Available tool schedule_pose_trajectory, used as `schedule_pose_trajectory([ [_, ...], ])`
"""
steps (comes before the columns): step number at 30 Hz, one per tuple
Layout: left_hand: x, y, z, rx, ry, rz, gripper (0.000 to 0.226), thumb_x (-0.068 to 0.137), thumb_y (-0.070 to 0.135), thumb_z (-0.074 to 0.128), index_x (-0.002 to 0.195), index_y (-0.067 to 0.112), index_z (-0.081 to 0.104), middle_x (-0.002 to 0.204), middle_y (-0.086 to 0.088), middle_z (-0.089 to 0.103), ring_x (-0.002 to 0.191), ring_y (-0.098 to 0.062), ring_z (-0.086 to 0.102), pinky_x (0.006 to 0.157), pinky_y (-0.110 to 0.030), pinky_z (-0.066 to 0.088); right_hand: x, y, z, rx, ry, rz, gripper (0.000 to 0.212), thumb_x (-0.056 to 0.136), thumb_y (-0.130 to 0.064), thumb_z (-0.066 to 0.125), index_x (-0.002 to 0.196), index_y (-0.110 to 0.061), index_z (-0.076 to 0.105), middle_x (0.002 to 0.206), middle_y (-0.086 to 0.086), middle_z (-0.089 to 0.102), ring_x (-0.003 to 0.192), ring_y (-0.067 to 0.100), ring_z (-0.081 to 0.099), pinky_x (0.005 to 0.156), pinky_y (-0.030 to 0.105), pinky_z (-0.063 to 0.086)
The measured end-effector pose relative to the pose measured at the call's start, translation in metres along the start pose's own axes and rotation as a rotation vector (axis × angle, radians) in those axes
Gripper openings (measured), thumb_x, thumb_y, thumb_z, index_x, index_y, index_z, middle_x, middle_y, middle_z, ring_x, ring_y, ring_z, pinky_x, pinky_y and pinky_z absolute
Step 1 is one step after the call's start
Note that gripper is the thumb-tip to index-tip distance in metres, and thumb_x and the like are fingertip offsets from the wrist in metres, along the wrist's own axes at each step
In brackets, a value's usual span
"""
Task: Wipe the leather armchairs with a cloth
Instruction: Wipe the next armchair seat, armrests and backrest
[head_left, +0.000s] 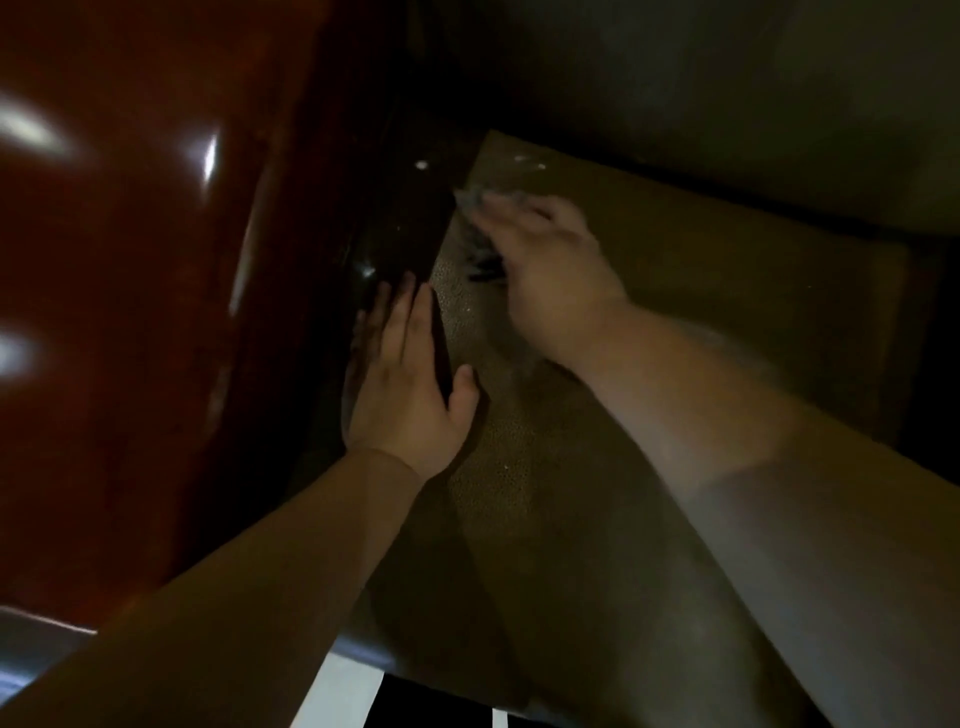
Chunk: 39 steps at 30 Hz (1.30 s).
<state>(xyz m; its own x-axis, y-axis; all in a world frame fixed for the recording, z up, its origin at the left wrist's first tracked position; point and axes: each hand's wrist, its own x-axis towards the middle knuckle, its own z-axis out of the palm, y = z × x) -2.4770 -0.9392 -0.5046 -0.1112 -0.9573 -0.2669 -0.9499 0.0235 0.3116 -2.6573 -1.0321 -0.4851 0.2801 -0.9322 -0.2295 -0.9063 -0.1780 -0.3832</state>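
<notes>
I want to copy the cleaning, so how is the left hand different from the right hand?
The left hand lies flat with straight fingers along the dark gap beside the glossy reddish-brown armrest; the right hand reaches further back. The left hand holds nothing; the right hand seems to hold a blurred pale cloth. The left hand looks sharp; the right hand is blurred. Both are over the brown textured seat cushion.

No text, label, brand, number or sign can be read anywhere in the dim, motion-blurred head view.
</notes>
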Motion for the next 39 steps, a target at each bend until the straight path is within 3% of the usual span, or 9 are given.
schedule_pose_trajectory([
  [8, 0.003, -0.001, 0.006, 0.019, -0.015, 0.014, 0.09, 0.095, 0.059, 0.032, 0.169, 0.017, 0.005, 0.178, -0.001, -0.001, 0.163, -0.018, -0.008, 0.133, -0.046, 0.0, -0.092, 0.088, -0.03, 0.074, 0.235, 0.58, 0.052, 0.108, -0.025, 0.048, 0.158, -0.02, 0.039, 0.162, 0.006, 0.041, 0.154, 0.028, 0.029, 0.126, 0.049, 0.027],
  [12, 0.002, -0.003, 0.006, 0.017, -0.009, 0.011, 0.09, 0.094, 0.058, 0.033, 0.169, 0.017, 0.007, 0.178, -0.002, 0.001, 0.164, -0.018, -0.007, 0.133, -0.045, 0.0, -0.099, 0.001, 0.015, 0.092, 0.157, 0.264, 0.061, 0.106, -0.024, 0.049, 0.163, -0.022, 0.029, 0.168, 0.002, 0.032, 0.158, 0.024, 0.021, 0.129, 0.04, 0.015],
  [16, 0.002, -0.004, -0.001, -0.001, -0.032, 0.034, 0.088, 0.095, 0.057, 0.031, 0.17, 0.016, 0.008, 0.178, -0.003, 0.002, 0.164, -0.019, -0.005, 0.133, -0.045, 0.0, -0.097, 0.002, 0.02, -0.069, 0.035, -0.116, 0.061, 0.103, -0.032, 0.053, 0.16, -0.022, 0.034, 0.164, 0.005, 0.04, 0.154, 0.029, 0.031, 0.126, 0.048, 0.025],
  [22, -0.008, -0.02, -0.004, -0.105, -0.085, 0.028, 0.081, 0.1, 0.055, 0.033, 0.17, 0.025, 0.004, 0.178, 0.007, -0.006, 0.162, -0.012, -0.014, 0.13, -0.04, -0.004, -0.086, 0.042, -0.003, 0.036, 0.277, 0.596, 0.062, 0.107, -0.035, 0.045, 0.162, -0.013, 0.027, 0.167, 0.012, 0.032, 0.157, 0.032, 0.021, 0.127, 0.051, 0.024],
  [29, -0.048, -0.039, -0.002, -0.039, -0.077, -0.187, 0.085, 0.101, 0.052, 0.036, 0.169, 0.024, -0.007, 0.176, 0.007, -0.017, 0.162, -0.011, -0.015, 0.132, -0.049, 0.013, -0.093, -0.037, 0.03, -0.104, -0.139, -0.322, 0.069, 0.098, -0.026, 0.051, 0.162, -0.015, 0.026, 0.171, 0.008, 0.02, 0.159, 0.026, 0.015, 0.129, 0.048, 0.02],
  [32, -0.05, -0.041, 0.004, -0.015, -0.064, -0.23, 0.088, 0.098, 0.059, 0.03, 0.168, 0.028, -0.013, 0.175, 0.008, -0.022, 0.162, -0.013, -0.015, 0.131, -0.051, 0.017, -0.048, 0.016, 0.015, -0.176, -0.023, -0.057, 0.086, 0.092, -0.01, 0.062, 0.164, -0.019, 0.016, 0.172, 0.005, 0.016, 0.158, 0.024, 0.012, 0.128, 0.042, 0.013],
  [35, -0.05, -0.042, 0.006, -0.034, -0.078, -0.227, 0.087, 0.094, 0.064, 0.022, 0.166, 0.03, -0.013, 0.175, 0.007, -0.021, 0.162, -0.016, -0.013, 0.13, -0.054, 0.02, -0.001, 0.033, -0.004, -0.11, 0.078, 0.365, 0.062, 0.105, -0.017, 0.046, 0.163, -0.006, 0.025, 0.172, 0.013, 0.015, 0.159, 0.029, 0.01, 0.13, 0.04, 0.007],
  [37, -0.051, -0.042, 0.006, -0.024, -0.079, -0.233, 0.089, 0.092, 0.065, 0.019, 0.166, 0.028, -0.012, 0.176, 0.006, -0.02, 0.163, -0.02, -0.007, 0.129, -0.054, 0.022, 0.002, -0.01, 0.008, -0.033, 0.129, 0.291, 0.054, 0.103, -0.012, 0.046, 0.156, -0.001, 0.04, 0.168, 0.018, 0.028, 0.157, 0.033, 0.022, 0.13, 0.043, 0.013],
  [39, -0.05, -0.043, 0.007, 0.004, -0.068, -0.224, 0.09, 0.093, 0.064, 0.021, 0.168, 0.024, -0.008, 0.177, 0.003, -0.016, 0.163, -0.023, 0.001, 0.129, -0.05, 0.023, -0.022, -0.062, 0.028, 0.011, 0.027, -0.079, 0.048, 0.096, -0.007, 0.059, 0.144, -0.001, 0.055, 0.157, 0.022, 0.045, 0.149, 0.039, 0.038, 0.124, 0.056, 0.029],
])
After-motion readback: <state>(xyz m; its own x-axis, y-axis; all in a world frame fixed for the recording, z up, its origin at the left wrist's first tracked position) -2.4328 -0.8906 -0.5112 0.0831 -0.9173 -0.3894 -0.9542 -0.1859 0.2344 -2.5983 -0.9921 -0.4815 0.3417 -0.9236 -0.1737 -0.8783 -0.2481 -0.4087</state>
